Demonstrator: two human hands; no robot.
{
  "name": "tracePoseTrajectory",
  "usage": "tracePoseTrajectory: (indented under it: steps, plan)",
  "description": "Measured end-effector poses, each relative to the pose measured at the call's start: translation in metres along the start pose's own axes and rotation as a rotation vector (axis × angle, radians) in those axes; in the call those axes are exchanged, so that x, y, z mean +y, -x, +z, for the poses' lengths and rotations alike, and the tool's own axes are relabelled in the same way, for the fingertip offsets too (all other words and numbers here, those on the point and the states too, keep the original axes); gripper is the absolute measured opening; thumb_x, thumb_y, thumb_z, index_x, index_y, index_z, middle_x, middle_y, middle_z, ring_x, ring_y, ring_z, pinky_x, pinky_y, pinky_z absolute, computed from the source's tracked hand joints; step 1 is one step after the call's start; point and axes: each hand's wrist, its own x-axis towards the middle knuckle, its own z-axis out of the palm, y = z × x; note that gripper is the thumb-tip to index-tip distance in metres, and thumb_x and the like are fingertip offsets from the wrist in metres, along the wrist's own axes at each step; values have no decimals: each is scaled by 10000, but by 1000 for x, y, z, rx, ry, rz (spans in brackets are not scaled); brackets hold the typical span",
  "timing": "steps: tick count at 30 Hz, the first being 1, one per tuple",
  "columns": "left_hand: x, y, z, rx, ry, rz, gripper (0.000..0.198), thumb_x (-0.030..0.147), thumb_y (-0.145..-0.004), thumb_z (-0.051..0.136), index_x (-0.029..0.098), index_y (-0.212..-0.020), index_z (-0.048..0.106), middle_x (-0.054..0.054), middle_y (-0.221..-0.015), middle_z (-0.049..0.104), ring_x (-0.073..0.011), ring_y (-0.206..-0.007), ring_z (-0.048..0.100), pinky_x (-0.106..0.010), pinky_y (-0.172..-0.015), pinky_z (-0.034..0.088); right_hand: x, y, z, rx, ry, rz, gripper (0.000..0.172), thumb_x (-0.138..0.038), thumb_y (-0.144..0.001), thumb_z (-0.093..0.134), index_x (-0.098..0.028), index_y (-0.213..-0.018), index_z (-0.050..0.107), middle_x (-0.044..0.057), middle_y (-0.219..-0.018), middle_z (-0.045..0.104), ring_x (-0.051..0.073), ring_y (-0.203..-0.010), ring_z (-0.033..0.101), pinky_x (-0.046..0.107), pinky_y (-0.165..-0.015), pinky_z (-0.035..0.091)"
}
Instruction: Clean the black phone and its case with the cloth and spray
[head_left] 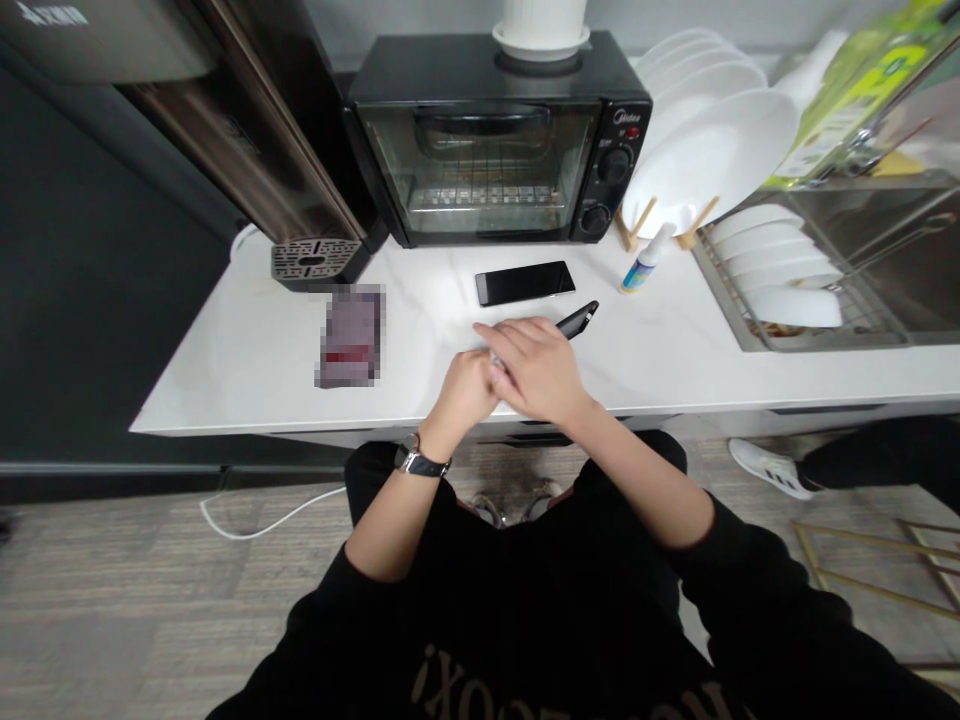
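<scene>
Both hands are bunched together near the front edge of the white counter (247, 370), roughly midway along it. The right hand (540, 368) lies over the left hand (463, 392), fingers stretched out side by side. The left one's fingers are tucked underneath, so I can't tell if they're clamped on anything. A pale bit (496, 360) peeks out between them, too small to make out. A black case (579, 319) sits just past the right fingertips; touching or not, can't say. Behind it a phone (525, 283) lies flat in front of the toaster oven (495, 140), with a small spray bottle (643, 263) nearer the sink (885, 220) at the right end.
</scene>
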Motion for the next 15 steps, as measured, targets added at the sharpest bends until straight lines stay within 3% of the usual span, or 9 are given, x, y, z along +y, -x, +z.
tracePoseTrajectory:
  steps: [3,6,8,10,13,15]
  plan:
    - [13,-3,-7,28,46,-4,315,307,-1075,516,171,-1179,780,-94,-1086,831,-240,-950,794,-333,-891,610,46,0,-12,44,83,150,537,-412,-1104,307,-163,-1216,769,112,-1105,806,285,-1126,683,501,-1115,426]
    - [18,-7,-8,51,81,-12,350,372,-1095,510,196,-1273,755,-76,-1180,824,-225,-997,795,-316,-915,604,61,-4,-13,92,100,225,582,-391,-1125,272,-203,-997,807,78,-1016,803,262,-1094,683,515,-1217,329]
    - [14,-8,-5,43,38,-38,305,317,-1075,524,172,-1151,781,-83,-1065,835,-227,-906,790,-321,-859,606,46,-9,-6,99,90,212,591,-386,-1128,274,-206,-942,804,65,-972,793,250,-1048,681,506,-1251,282]
    - [5,-8,-1,21,-55,-64,226,219,-1001,570,142,-957,778,-104,-914,818,-236,-807,766,-323,-776,597,18,-14,6,77,80,159,565,-388,-1125,298,-203,-936,798,59,-929,782,242,-980,670,478,-1221,313]
    - [-6,-6,4,11,-178,-89,103,130,-868,639,128,-842,738,-132,-845,784,-248,-761,739,-316,-687,570,-18,-17,19,40,85,86,511,-446,-1116,359,-191,-974,779,72,-909,767,248,-927,641,426,-1048,421]
    - [-8,-4,4,-2,-197,-78,95,120,-850,642,128,-846,736,-132,-845,779,-252,-760,738,-317,-674,566,-21,-16,20,22,98,52,522,-479,-1119,357,-193,-969,766,77,-901,764,247,-901,634,410,-947,435]
